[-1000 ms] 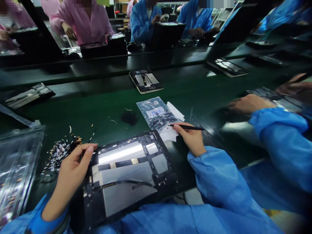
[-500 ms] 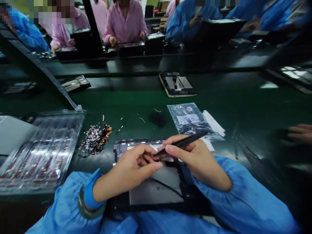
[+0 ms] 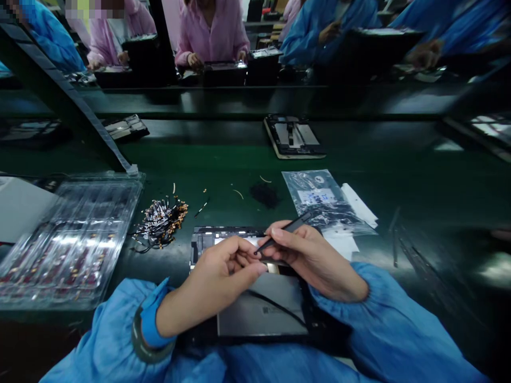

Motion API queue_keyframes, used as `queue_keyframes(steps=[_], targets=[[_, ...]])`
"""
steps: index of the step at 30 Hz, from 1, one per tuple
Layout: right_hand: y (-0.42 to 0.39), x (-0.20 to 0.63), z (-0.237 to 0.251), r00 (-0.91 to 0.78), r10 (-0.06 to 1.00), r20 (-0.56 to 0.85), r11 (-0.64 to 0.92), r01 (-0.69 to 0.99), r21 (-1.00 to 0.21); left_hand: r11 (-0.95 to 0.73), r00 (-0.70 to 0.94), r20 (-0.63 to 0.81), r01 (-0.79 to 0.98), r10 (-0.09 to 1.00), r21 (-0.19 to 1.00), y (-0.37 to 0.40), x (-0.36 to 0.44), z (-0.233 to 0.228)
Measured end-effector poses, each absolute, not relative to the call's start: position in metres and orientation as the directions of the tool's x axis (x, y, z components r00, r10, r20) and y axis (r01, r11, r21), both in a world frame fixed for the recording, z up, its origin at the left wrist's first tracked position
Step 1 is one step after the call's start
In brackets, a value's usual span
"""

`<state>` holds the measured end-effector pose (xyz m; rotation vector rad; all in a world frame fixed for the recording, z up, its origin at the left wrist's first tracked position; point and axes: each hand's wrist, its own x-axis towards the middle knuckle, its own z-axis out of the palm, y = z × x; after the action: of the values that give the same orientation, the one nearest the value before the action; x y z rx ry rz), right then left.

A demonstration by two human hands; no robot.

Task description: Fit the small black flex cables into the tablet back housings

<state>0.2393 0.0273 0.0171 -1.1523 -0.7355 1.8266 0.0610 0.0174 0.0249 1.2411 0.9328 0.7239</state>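
Well, the right hand (image 3: 315,258) grips a black stick (image 3: 288,230), its tip right by the left hand (image 3: 217,274). That hand is half curled, and I cannot tell if it pinches anything. Both are over an open tablet (image 3: 259,316), near the blue coat (image 3: 271,364)

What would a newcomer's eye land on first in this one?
Probably the right hand at centre, holding a black pen-like tool with its tip close to the left hand. Below them lies an opened tablet-like device with a silvery panel. To its left, a heap of small cable-like parts stands out beside a clear plastic tray.
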Motion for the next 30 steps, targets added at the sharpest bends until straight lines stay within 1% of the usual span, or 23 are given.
queue_keyframes(steps=[3, 4, 6, 9, 11, 14, 18, 23, 26, 28, 30], targets=[[0.027, 0.242, 0.019, -0.238, 0.883, -0.404, -0.466, -0.349, -0.813, 0.175, 0.463, -0.179, 0.052, 0.868, 0.983, 0.018, 0.059, 0.025], [0.028, 0.243, 0.019, -0.220, 0.896, -0.385, -0.441, -0.350, -0.826, 0.173, 0.452, -0.180, 0.059, 0.874, 0.983, 0.018, 0.058, 0.024], [0.031, 0.247, 0.019, -0.126, 0.939, -0.320, -0.344, -0.317, -0.884, 0.188, 0.408, -0.192, 0.051, 0.893, 0.981, 0.019, 0.053, 0.022], [0.038, 0.251, 0.014, 0.048, 0.981, -0.189, -0.181, -0.136, -0.974, 0.239, 0.333, -0.224, -0.002, 0.916, 0.971, 0.022, 0.044, 0.019], [0.043, 0.252, 0.009, 0.084, 0.988, -0.127, -0.127, -0.003, -0.992, 0.269, 0.299, -0.245, -0.040, 0.922, 0.962, 0.024, 0.038, 0.017], [0.048, 0.250, 0.002, 0.065, 0.993, -0.097, -0.105, 0.144, -0.984, 0.318, 0.273, -0.281, -0.103, 0.920, 0.942, 0.026, 0.033, 0.014], [0.049, 0.248, -0.002, 0.048, 0.997, -0.064, -0.075, 0.280, -0.957, 0.360, 0.261, -0.314, -0.153, 0.913, 0.920, 0.027, 0.033, 0.012], [0.047, 0.245, -0.003, 0.025, 0.997, 0.069, 0.049, 0.474, -0.879, 0.366, 0.256, -0.312, -0.201, 0.915, 0.909, 0.026, 0.035, 0.012], [0.045, 0.245, 0.000, 0.033, 0.994, 0.103, 0.073, 0.501, -0.862, 0.395, 0.272, -0.328, -0.242, 0.904, 0.886, 0.025, 0.035, 0.013], [0.042, 0.245, 0.003, 0.072, 0.990, 0.122, 0.075, 0.461, -0.884, 0.432, 0.298, -0.352, -0.270, 0.887, 0.861, 0.025, 0.034, 0.015], [0.037, 0.243, 0.009, 0.111, 0.974, 0.198, 0.134, 0.423, -0.896, 0.468, 0.331, -0.371, -0.289, 0.867, 0.835, 0.025, 0.034, 0.016]])
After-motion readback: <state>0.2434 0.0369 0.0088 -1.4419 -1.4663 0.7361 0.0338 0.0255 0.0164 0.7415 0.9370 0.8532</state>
